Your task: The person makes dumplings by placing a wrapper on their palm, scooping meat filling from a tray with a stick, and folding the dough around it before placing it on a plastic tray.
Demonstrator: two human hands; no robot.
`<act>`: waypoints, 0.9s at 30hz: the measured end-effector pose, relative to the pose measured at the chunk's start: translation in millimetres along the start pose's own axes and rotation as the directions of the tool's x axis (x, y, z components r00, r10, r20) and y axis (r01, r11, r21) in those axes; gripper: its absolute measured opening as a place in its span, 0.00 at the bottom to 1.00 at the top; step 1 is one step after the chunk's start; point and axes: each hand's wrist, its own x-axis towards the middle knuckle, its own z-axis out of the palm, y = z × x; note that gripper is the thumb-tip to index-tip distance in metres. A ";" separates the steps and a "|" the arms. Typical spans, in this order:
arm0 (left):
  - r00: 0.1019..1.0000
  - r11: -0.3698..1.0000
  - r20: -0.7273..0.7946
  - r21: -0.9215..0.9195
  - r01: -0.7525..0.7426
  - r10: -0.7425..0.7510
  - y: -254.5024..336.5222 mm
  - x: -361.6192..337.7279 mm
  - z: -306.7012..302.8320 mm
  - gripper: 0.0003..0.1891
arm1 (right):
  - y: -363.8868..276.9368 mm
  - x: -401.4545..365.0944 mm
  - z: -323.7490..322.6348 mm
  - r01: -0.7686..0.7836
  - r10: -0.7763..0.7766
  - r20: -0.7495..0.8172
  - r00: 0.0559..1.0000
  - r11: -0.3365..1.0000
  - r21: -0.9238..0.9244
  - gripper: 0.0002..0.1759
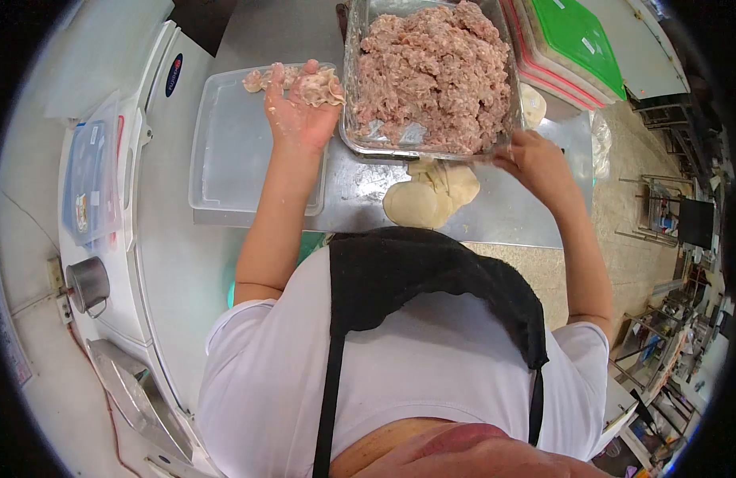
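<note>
My left hand is palm up over the translucent plastic tray, holding a pleated dumpling at its fingers. More dumplings sit at the tray's far edge, partly hidden by that hand. At the near right corner of the metal pan, my right hand is closed on a thin, flat tool, smeared by motion. The pan is heaped with ground meat filling. Round dough wrappers lie overlapping on the table just below the pan.
Lidded containers, the top one green, are stacked right of the pan. Another dough piece lies beside them. A white freezer stands left of the steel table. Shelving racks line the far right.
</note>
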 end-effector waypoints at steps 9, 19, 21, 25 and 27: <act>0.995 0.991 0.036 -0.090 0.096 -0.093 -10.4 -10.7 0.7 0.24 | -14.0 71.1 38.5 -0.135 0.138 0.253 0.957 0.990 -0.031 0.24; 0.999 0.976 0.003 0.215 0.043 -0.045 -56.0 -4.2 14.4 0.19 | -12.9 59.9 2.5 -0.002 0.082 -0.105 0.991 0.798 0.602 0.17; 0.996 0.981 0.036 0.177 0.073 -0.081 -64.8 -13.4 37.9 0.20 | -9.6 66.1 15.7 0.012 0.072 -0.139 0.988 0.850 0.526 0.16; 0.980 0.986 0.109 0.050 0.162 -0.166 -75.8 -6.0 31.8 0.25 | -8.0 48.2 -27.5 -0.040 0.065 -0.161 0.985 0.987 0.156 0.14; 0.994 0.993 0.058 0.085 0.084 -0.089 -87.0 -9.1 47.1 0.26 | -10.4 42.4 -26.7 0.027 0.007 -0.366 0.931 0.996 0.087 0.12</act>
